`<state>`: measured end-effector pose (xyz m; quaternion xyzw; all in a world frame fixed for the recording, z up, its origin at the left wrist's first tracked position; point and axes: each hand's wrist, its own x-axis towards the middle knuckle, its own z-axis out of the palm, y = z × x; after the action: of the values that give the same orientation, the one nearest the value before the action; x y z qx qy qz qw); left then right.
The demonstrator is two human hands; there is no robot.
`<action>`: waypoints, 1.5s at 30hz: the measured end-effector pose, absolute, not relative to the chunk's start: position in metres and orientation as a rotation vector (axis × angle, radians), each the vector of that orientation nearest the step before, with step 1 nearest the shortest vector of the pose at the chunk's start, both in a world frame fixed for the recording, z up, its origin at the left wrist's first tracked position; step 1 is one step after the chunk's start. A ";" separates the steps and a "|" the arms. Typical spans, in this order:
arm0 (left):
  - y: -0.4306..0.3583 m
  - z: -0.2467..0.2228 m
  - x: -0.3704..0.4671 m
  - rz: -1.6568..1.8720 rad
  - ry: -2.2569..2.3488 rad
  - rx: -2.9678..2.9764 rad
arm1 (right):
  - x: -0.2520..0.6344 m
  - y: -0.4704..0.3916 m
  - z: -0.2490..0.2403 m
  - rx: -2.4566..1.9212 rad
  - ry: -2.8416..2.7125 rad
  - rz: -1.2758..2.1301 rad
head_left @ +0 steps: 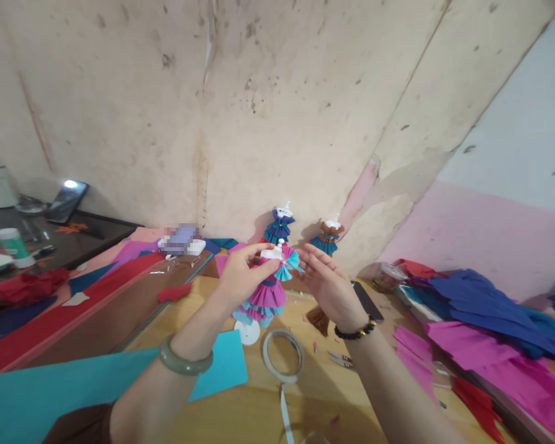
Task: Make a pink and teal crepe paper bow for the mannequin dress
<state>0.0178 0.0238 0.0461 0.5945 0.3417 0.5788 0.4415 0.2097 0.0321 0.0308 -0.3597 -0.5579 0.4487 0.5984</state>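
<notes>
My left hand (243, 274) grips a small white dress-form figure (272, 253) at its upper body, thumb across the front. The figure wears a pleated paper dress (268, 295) in magenta and light blue. A fan-shaped paper bow (287, 264) in pink and turquoise sits at its chest. Beside the bow is my right hand (328, 287), fingers stretched out and apart; whether a fingertip touches the bow's edge I cannot tell. Behind stand two similar figures, one in a dark blue dress (277, 227), the other in a brown and teal dress (329, 235).
A tape roll (264, 357) and small scissors (342, 359) lie on the wooden table (240, 419). Turquoise paper (229, 364) is at the left, with coloured paper (490, 308) piled at the right. A glue stick (15, 248) and a phone (68, 202) are on the dark surface at left.
</notes>
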 end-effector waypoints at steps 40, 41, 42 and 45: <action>0.030 0.047 0.012 1.428 0.895 1.434 | 0.235 0.104 -0.063 -2.103 -2.383 -0.098; 0.031 0.046 0.012 1.431 0.895 1.441 | 0.233 0.106 -0.063 -2.028 -2.434 -0.064; 0.032 0.045 0.012 1.430 0.895 1.448 | 0.230 0.108 -0.062 -1.956 -2.482 -0.031; 0.033 0.045 0.012 1.423 0.898 1.446 | 0.224 0.113 -0.061 -1.795 -2.581 0.046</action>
<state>0.0120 0.0331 0.0450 0.5836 0.3625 0.5744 0.4450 0.2239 0.1127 -0.0613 -0.5709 -0.8209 0.0145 -0.0013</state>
